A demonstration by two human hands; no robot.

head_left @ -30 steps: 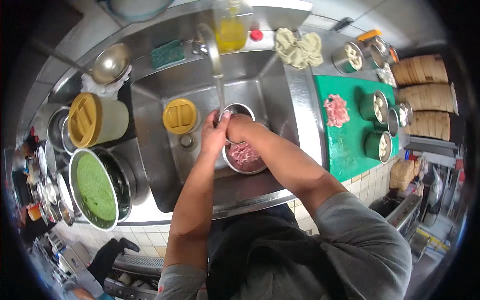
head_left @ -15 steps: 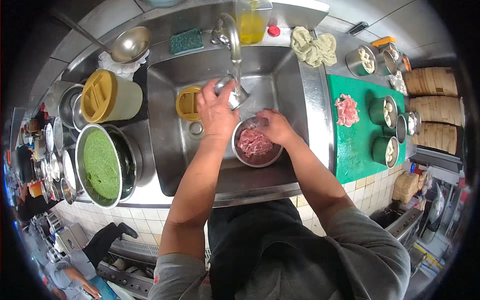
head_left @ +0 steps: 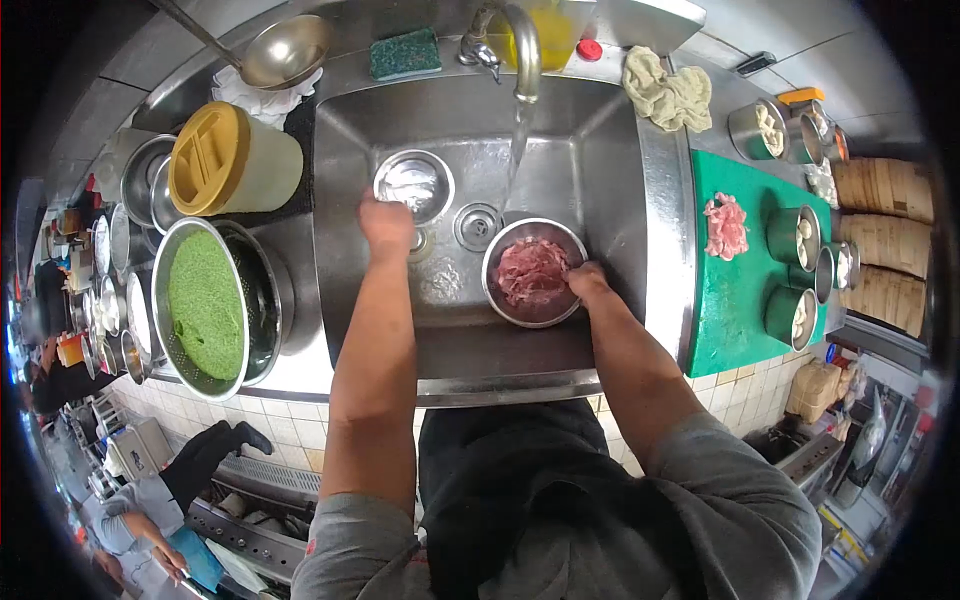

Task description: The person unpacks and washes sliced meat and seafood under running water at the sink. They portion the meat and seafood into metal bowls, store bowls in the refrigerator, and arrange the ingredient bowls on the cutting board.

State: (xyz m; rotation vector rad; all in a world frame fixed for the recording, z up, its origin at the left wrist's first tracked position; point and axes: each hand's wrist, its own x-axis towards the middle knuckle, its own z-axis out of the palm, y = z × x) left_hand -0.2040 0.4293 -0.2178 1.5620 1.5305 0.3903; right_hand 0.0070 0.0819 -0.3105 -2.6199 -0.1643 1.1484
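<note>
A steel bowl (head_left: 553,318) of raw sliced meat (head_left: 531,271) rests in the sink, right of the drain. My right hand (head_left: 588,282) is closed on its right rim, thumb at the inner edge. To the left, my left hand (head_left: 388,222) grips the near-left side of a round metal cup (head_left: 415,182) with a shiny, wet-looking inside. Its fingers are partly hidden by the cup. Water (head_left: 518,140) runs from the faucet (head_left: 526,60) into the sink (head_left: 580,120), between the two vessels.
Left of the sink stand a yellow-lidded tub (head_left: 240,160) and a colander (head_left: 245,330) of something green and fine. A green cutting board (head_left: 720,320) on the right carries meat slices (head_left: 726,226) and metal cups (head_left: 790,318). A cloth (head_left: 668,88) lies behind. Another person (head_left: 145,520) is at lower left.
My left hand has carried the metal cup left, away from under the faucet. My right hand has moved from over the meat to the bowl's right rim. The yellow lid in the sink no longer shows.
</note>
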